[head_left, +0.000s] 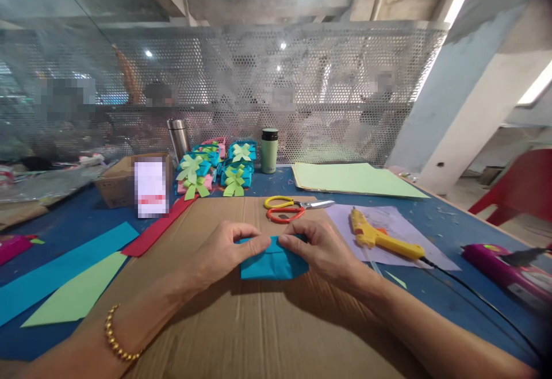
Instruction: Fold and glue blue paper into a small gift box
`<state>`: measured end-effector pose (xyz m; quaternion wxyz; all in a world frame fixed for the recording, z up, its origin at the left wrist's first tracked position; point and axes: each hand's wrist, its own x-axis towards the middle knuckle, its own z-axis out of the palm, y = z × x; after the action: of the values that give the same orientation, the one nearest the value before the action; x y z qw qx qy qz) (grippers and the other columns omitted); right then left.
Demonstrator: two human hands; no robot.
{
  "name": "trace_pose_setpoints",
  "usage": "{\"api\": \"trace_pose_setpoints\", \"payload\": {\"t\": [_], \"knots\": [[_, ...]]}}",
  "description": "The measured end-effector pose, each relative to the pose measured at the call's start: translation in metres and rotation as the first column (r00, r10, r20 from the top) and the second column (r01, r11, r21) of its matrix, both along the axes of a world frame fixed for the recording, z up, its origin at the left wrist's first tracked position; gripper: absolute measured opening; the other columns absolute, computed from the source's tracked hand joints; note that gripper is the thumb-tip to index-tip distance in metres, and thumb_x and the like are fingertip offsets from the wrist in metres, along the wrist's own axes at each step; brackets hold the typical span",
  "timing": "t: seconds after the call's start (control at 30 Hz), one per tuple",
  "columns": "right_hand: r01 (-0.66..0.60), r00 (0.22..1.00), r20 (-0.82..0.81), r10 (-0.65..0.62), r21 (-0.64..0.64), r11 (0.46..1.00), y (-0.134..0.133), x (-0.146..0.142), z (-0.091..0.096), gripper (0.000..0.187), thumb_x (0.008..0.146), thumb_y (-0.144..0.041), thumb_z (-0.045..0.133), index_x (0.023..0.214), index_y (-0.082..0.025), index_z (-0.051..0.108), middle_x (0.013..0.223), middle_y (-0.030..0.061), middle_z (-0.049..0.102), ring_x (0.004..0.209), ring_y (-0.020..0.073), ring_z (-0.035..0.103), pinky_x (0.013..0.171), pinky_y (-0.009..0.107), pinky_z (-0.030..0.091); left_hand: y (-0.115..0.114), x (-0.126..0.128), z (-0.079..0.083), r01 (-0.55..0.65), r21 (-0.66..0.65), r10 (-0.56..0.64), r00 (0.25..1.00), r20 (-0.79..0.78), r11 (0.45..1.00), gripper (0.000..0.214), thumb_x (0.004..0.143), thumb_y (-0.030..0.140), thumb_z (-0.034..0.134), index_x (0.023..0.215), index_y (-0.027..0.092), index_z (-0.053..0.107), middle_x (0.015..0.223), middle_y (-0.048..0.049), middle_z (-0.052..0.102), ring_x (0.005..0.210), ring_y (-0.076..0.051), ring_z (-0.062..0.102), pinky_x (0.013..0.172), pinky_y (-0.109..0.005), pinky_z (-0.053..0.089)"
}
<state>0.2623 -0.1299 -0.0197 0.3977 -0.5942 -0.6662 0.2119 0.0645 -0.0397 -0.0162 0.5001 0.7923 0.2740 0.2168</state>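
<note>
Between my two hands is a folded blue paper pouch [272, 264], held just above a brown cardboard sheet [207, 333]. My left hand [235, 247] pinches its upper left edge, thumb in front and fingers behind. On the upper right edge, my right hand [317, 247] grips in the same way, its thumb close to the other thumb. Scissors [297, 206] with one yellow and one red handle lie just beyond the pouch. To the right, a yellow hot glue gun [379, 238] rests on a purple paper sheet [405, 224].
Blue and pink paper bags with green bows [235, 177] stand at the back, near a green tumbler [269, 152] and a steel flask [177, 140]. Green sheets [357, 177] lie back right. Blue paper strips [81, 258] and a cardboard box [114, 180] are left; a black cord [483, 304] runs right.
</note>
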Motion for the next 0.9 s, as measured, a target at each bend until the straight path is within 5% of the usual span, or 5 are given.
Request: {"api": "trace_pose_setpoints", "payload": {"t": [0.2,0.4,0.6,0.9], "knots": [[-0.055,0.998,-0.044,0.054,-0.029,0.998,-0.002,-0.005,0.004,0.040,0.088,-0.050,0.059,0.066,-0.017,0.056,0.061,-0.0024,0.047,0.058,0.0106,0.041,0.051,0.023,0.031,-0.001,0.000,-0.003,0.023,-0.135,-0.023,1.000,0.001,0.991,0.037,0.076,0.049,0.071,0.072,0.012,0.072,0.061,-0.0002,0.057,0.057,-0.011,0.045,0.052,-0.024,0.033],[-0.155,0.980,-0.128,0.152,-0.013,0.988,0.001,-0.003,0.008,0.057,0.092,-0.063,0.048,0.057,-0.019,0.039,0.061,-0.0047,0.029,0.057,0.0092,0.027,0.050,0.025,0.020,0.001,-0.002,-0.001,0.005,-0.098,-0.005,1.000,-0.004,0.995,0.040,0.078,0.051,0.070,0.071,0.012,0.071,0.060,-0.0003,0.055,0.056,-0.011,0.043,0.051,-0.024,0.031],[-0.139,0.945,-0.321,0.066,-0.208,0.968,0.000,-0.004,0.009,0.052,0.071,-0.065,0.073,0.069,-0.015,0.060,0.064,-0.0025,0.048,0.060,0.0107,0.042,0.054,0.024,0.032,0.005,-0.003,-0.002,0.022,-0.035,-0.022,1.000,-0.013,0.999,0.038,0.079,0.049,0.068,0.072,0.011,0.071,0.062,-0.0008,0.055,0.059,-0.012,0.044,0.053,-0.024,0.032],[-0.152,0.920,-0.386,0.074,-0.174,0.973,0.000,-0.004,0.002,0.041,0.073,-0.052,0.074,0.065,-0.015,0.058,0.060,-0.0043,0.047,0.057,0.0081,0.040,0.052,0.023,0.030,0.014,0.000,-0.012,0.053,-0.076,-0.052,0.998,0.024,0.996,0.042,0.077,0.054,0.070,0.072,0.012,0.071,0.061,-0.0003,0.055,0.057,-0.011,0.044,0.051,-0.023,0.031]]}}
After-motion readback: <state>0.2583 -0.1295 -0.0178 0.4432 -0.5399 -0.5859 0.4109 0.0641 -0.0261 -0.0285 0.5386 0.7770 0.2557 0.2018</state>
